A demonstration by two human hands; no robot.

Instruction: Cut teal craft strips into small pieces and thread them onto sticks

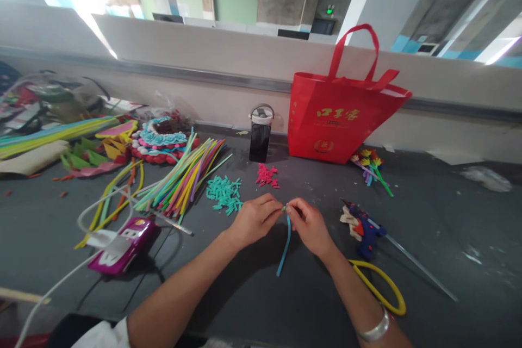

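Observation:
My left hand (258,218) is closed, its thumb and fingertips pinching a tiny green piece (284,208) in front of me. Close against it, my right hand (309,227) pinches the top of a blue pipe cleaner (284,247), whose free end hangs down over the dark table. The fingers partly hide where the green piece and the blue stem meet. Just beyond my left hand lies a heap of short teal pieces (224,193). A smaller heap of pink pieces (267,175) is farther back. To the right of my right hand rests a blue glue gun (369,236) with a clear glue stick.
A bundle of coloured pipe cleaners (191,174) and a purple power strip (124,244) with white cables lie left. A black bottle (260,136) and a red bag (342,114) stand at the back. A yellow loop (383,291) sits beside my right forearm.

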